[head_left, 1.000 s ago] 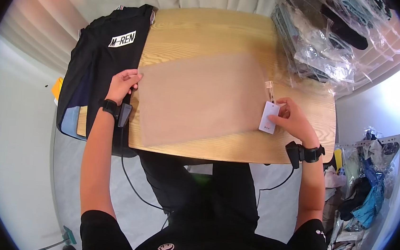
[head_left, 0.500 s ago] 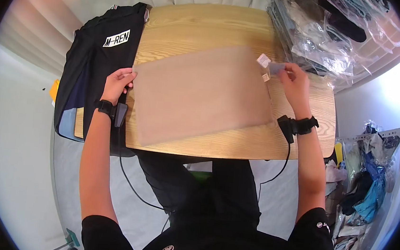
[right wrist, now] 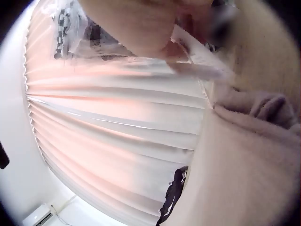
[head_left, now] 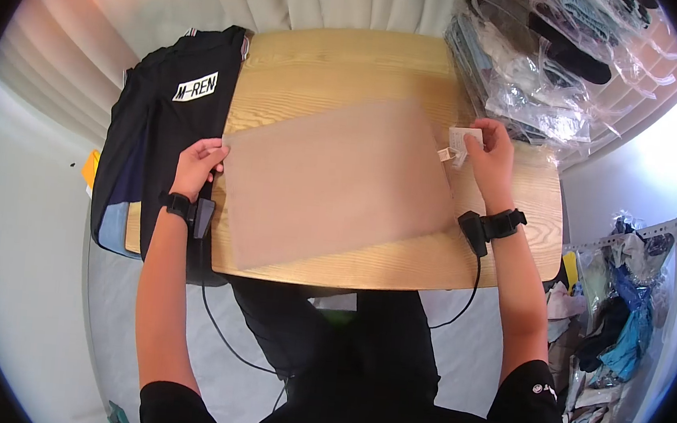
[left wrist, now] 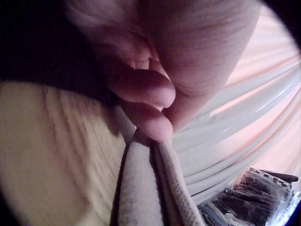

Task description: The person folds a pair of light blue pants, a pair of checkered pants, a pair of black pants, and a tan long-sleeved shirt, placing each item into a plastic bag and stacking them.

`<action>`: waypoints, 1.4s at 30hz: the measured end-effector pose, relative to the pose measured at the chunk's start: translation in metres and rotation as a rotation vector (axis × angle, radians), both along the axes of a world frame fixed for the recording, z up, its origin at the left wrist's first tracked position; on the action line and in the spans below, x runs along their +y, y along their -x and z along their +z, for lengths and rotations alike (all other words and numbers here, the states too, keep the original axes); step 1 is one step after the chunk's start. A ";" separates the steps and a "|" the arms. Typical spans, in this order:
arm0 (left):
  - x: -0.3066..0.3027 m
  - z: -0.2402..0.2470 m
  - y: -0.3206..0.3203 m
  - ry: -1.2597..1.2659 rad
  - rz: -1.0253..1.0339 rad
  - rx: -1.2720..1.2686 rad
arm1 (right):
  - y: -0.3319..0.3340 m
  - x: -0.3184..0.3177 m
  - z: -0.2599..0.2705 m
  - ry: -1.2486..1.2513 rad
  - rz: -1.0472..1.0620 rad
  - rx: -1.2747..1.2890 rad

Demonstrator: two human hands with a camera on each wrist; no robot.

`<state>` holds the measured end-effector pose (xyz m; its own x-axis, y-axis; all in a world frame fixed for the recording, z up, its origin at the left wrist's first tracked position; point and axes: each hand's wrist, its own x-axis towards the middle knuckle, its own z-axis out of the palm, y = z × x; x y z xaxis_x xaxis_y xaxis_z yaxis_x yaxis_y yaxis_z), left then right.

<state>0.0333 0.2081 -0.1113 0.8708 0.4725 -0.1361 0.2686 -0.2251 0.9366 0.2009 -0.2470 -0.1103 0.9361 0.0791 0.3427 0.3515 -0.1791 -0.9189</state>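
A beige folded garment (head_left: pixel 341 183) is held over the wooden table, its long sides slanting up to the right. At its upper left corner my left hand (head_left: pixel 197 168) pinches the cloth; the left wrist view shows several soft layers (left wrist: pixel 141 183) hanging below the curled fingers. My right hand (head_left: pixel 494 161) pinches a white paper hang tag (head_left: pixel 464 139) off the garment's right edge. Beside it a small sewn label (head_left: pixel 446 154) sticks out from the cloth. In the right wrist view the tag (right wrist: pixel 200 54) is blurred near the fingers, above the beige fabric (right wrist: pixel 249 165).
A black garment with an M-REN patch (head_left: pixel 196 86) drapes over the table's left side. Plastic-bagged clothes (head_left: pixel 528 67) are piled at the back right. More bagged clothes (head_left: pixel 619 317) hang from a rack at right. Curtains (head_left: pixel 349 3) line the back.
My right hand has gone up along the garment's right edge with the hang tag, which has flipped and tilted. My left hand keeps its pinch on the left corner.
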 end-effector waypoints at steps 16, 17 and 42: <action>-0.003 0.004 0.001 -0.021 0.010 0.025 | -0.015 0.010 -0.013 -0.097 -0.082 0.147; -0.003 0.003 0.001 -0.022 0.018 0.025 | -0.016 0.011 -0.014 -0.097 -0.073 0.147; 0.038 0.010 -0.010 0.280 -0.128 0.315 | -0.036 0.010 -0.020 0.068 0.103 0.321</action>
<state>0.0437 0.2461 -0.1008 0.8154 0.2704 -0.5119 0.5372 -0.0238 0.8431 0.2365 -0.2368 -0.1299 0.9812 0.1916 0.0230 0.0663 -0.2226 -0.9726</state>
